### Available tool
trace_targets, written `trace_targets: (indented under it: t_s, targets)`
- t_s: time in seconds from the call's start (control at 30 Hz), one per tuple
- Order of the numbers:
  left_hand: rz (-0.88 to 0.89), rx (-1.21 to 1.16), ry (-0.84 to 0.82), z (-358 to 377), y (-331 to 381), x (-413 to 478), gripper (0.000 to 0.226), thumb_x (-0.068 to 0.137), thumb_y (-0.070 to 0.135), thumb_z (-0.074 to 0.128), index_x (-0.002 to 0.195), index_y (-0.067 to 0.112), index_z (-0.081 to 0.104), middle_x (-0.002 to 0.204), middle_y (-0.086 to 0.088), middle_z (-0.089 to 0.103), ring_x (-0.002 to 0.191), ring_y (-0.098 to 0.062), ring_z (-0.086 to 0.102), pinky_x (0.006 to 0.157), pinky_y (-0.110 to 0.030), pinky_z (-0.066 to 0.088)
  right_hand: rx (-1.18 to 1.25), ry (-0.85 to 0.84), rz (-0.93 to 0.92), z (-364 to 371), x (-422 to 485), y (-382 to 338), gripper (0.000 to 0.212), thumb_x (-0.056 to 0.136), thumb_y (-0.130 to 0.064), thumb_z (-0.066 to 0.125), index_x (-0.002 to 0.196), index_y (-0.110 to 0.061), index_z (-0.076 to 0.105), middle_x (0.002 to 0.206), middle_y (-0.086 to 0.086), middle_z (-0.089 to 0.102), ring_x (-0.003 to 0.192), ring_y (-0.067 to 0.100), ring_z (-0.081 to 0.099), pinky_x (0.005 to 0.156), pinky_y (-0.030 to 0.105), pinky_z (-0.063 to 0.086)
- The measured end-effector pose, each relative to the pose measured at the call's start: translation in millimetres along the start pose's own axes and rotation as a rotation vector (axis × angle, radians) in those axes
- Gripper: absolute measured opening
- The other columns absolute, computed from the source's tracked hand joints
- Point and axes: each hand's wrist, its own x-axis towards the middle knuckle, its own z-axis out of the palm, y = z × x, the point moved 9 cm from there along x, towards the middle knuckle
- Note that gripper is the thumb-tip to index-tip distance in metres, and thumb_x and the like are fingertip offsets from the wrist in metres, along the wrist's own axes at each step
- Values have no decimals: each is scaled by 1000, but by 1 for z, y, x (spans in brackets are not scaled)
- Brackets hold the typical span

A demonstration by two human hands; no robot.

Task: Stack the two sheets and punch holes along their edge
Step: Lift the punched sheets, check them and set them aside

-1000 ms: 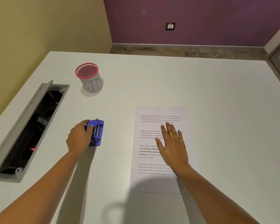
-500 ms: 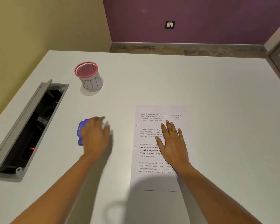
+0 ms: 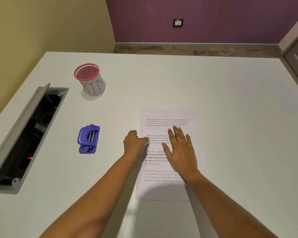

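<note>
Printed white sheets (image 3: pixel 163 188) lie stacked on the white table (image 3: pixel 230 117), with a small punched hole showing near the left edge. My right hand (image 3: pixel 180 152) rests flat on them, fingers spread, a gold ring on one finger. My left hand (image 3: pixel 135 145) sits at the sheets' left edge with fingers curled, fingertips touching the paper; whether it pinches the edge I cannot tell. The blue hole punch (image 3: pixel 88 139) stands alone on the table to the left, apart from both hands.
A mesh cup with a red rim (image 3: pixel 90 79), marked "BIN", stands at the back left. An open grey cable hatch (image 3: pixel 24 136) is sunk into the table along the left side. Yellow and purple walls lie behind.
My left hand let go of the blue hole punch and moved right to the left edge of the sheets. The right hand stayed flat on the paper.
</note>
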Motion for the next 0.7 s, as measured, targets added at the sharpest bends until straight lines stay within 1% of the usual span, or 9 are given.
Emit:
trace_targets:
  t_s: [0.07, 0.13, 0.17, 0.23, 0.3, 0.43, 0.53, 0.6, 0.7]
  targets:
    - [-46, -73, -4, -1, -2, 2, 61, 82, 14, 65, 136, 0, 37, 140, -14, 45, 125, -26, 47, 99, -28, 37, 5, 0, 1, 0, 0, 0, 60, 95, -50, 23, 147, -21, 16, 158, 1, 11, 146, 15, 7, 118, 35, 1]
    - [-84, -124, -17, -1, -6, 5, 59, 82, 11, 66, 134, -2, 41, 140, -14, 45, 124, -29, 48, 105, -37, 39, 13, 1, -2, 0, 0, 0, 60, 95, -50, 23, 147, -21, 17, 158, 0, 11, 146, 15, 7, 118, 35, 1]
    - [-102, -157, -36, 1, -8, 6, 52, 81, 8, 66, 128, -3, 47, 135, -15, 50, 117, -30, 54, 100, -40, 44, 18, 5, -3, 0, 0, 0, 60, 95, -50, 23, 147, -21, 17, 158, 1, 11, 146, 15, 8, 118, 35, 1]
    - [-120, -210, -79, 7, -12, 4, 29, 80, 2, 64, 108, -3, 60, 117, -19, 63, 93, -26, 62, 78, -32, 53, 16, 14, -5, -1, 0, -1, 60, 95, -50, 24, 147, -20, 18, 157, 1, 13, 146, 15, 9, 118, 35, 1]
    - [-99, -184, -87, 10, -14, -2, 18, 83, 0, 59, 100, 0, 66, 108, -18, 68, 79, -24, 61, 70, -25, 49, 8, 17, -6, -1, -1, -1, 60, 95, -50, 24, 147, -20, 18, 157, 1, 13, 146, 16, 9, 118, 35, 1]
    - [-3, -133, -42, 8, -13, -8, 18, 87, 4, 56, 100, 3, 67, 103, -20, 69, 75, -26, 59, 70, -29, 46, 13, 16, -3, -1, 0, 0, 60, 95, -49, 26, 147, -20, 19, 157, 2, 14, 146, 16, 10, 117, 35, 0]
    - [41, -163, -37, 7, -12, -11, 18, 87, 3, 55, 101, 2, 68, 96, -15, 69, 69, -19, 56, 58, -18, 45, 44, -11, -8, -1, 0, 0, 60, 95, -49, 27, 147, -20, 18, 158, 2, 12, 146, 16, 7, 118, 34, -1]
    - [59, -189, -24, 6, -11, -14, 18, 87, 3, 55, 100, 3, 68, 91, -11, 67, 69, -19, 58, 52, -18, 43, 145, -43, -6, -3, 2, 1, 59, 96, -46, 32, 146, -19, 19, 158, 1, 13, 146, 15, 6, 118, 34, -1]
    - [80, -240, -15, 2, -9, -21, 16, 88, 3, 54, 96, 5, 67, 85, -9, 65, 70, -21, 57, 57, -22, 42, 346, 1, 113, -19, -3, 19, 58, 95, -36, 42, 145, -15, 23, 157, 3, 15, 145, 15, 8, 118, 36, 3]
